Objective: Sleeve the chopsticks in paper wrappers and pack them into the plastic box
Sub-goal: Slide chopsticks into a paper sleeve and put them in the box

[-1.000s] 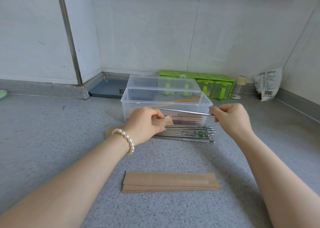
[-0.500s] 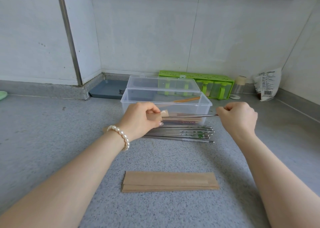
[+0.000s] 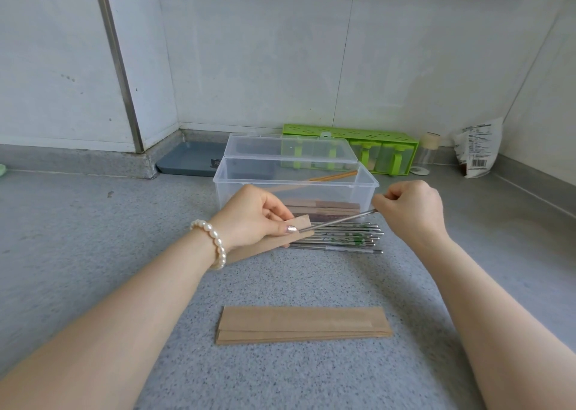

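Note:
My left hand (image 3: 255,219) grips a brown paper wrapper (image 3: 268,244) that slants down to the left under my wrist. My right hand (image 3: 411,210) pinches the far end of a metal chopstick (image 3: 339,221), whose tip sits in the wrapper's mouth by my left thumb. Several loose metal chopsticks (image 3: 339,238) lie in a row on the counter just behind. The clear plastic box (image 3: 367,186) stands open behind them, lid tipped back, with sleeved chopsticks lying in it. A stack of paper wrappers (image 3: 302,324) lies near me.
A green seasoning rack (image 3: 352,135) stands against the back wall, with a small jar (image 3: 428,152) and a printed bag (image 3: 477,147) to its right. A blue-grey tray (image 3: 190,158) sits in the left corner. The grey speckled counter (image 3: 93,238) meets walls at back and right.
Both hands have lowered and the chopstick now tilts down to the left. Its tip has gone into the wrapper's mouth, and the wrapper has swung out below my left wrist.

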### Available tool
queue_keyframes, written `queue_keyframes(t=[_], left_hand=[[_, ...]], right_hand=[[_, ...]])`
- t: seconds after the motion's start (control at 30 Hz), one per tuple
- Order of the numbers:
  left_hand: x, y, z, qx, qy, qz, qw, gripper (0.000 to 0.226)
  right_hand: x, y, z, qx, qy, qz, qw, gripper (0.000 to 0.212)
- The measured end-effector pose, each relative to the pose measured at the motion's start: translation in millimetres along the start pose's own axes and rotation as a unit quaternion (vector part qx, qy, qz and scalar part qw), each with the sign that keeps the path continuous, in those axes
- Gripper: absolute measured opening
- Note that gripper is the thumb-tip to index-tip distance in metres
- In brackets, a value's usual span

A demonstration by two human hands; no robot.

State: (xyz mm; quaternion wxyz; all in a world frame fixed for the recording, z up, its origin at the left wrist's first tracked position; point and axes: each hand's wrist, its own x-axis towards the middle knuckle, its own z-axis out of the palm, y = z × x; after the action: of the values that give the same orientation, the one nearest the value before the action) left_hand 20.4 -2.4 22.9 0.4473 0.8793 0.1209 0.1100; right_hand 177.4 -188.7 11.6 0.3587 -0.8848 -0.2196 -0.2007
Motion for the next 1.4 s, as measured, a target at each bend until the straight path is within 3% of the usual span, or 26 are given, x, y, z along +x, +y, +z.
queue_keyframes(t=[0.23, 0.37, 0.57, 0.7, 0.83, 0.9, 0.97, 1.03, 1.07, 1.17, 1.4], left_hand=[[-1.5, 0.9, 3.4, -0.015, -0.008, -0.01, 1.0, 0.009], [1.4, -2.7, 5.0, 0.008, 0.007, -0.018, 1.0, 0.011], [3.2, -2.4, 8.3, 0.007, 0.005, -0.027, 1.0, 0.012], [3.8, -2.4, 9.3, 0.011, -0.003, -0.028, 1.0, 0.013], [4.4, -3.5, 7.9, 0.011, -0.002, -0.022, 1.0, 0.015], [3.6, -3.0, 6.5, 0.008, -0.013, -0.016, 1.0, 0.01], [3.1, -3.2, 4.4, 0.005, -0.018, -0.013, 1.0, 0.006], [3.9, -5.0, 2.1, 0.021, -0.017, -0.024, 0.999, 0.005], [4.6, -6.3, 1.4, 0.039, -0.021, -0.029, 0.999, 0.007], [6.1, -8.5, 1.0, 0.086, -0.036, -0.037, 0.995, 0.01], [7.2, -9.6, -3.6, 0.073, -0.046, -0.033, 0.996, 0.009]], right_hand=[[-13.1, -14.6, 4.8, 0.106, -0.144, -0.11, 0.978, 0.042], [-20.0, -27.0, 3.0, 0.258, -0.283, -0.041, 0.923, 0.047], [-23.9, -27.0, 6.7, 0.332, -0.424, -0.007, 0.843, 0.055], [-26.9, -29.6, 9.6, 0.379, -0.471, 0.007, 0.796, 0.058], [-27.3, -32.2, 7.5, 0.415, -0.472, 0.019, 0.778, 0.058], [-24.2, -33.5, 6.8, 0.442, -0.416, 0.046, 0.794, 0.054], [-20.2, -31.0, 5.1, 0.408, -0.313, 0.046, 0.857, 0.039], [-15.6, -22.2, 3.4, 0.247, -0.249, -0.018, 0.936, 0.023], [-14.1, -17.4, 3.2, 0.159, -0.263, -0.046, 0.951, 0.018], [-14.8, -11.0, 2.9, 0.02, -0.357, -0.07, 0.931, 0.016], [-12.1, -3.5, 8.2, -0.018, -0.394, -0.073, 0.916, 0.017]])
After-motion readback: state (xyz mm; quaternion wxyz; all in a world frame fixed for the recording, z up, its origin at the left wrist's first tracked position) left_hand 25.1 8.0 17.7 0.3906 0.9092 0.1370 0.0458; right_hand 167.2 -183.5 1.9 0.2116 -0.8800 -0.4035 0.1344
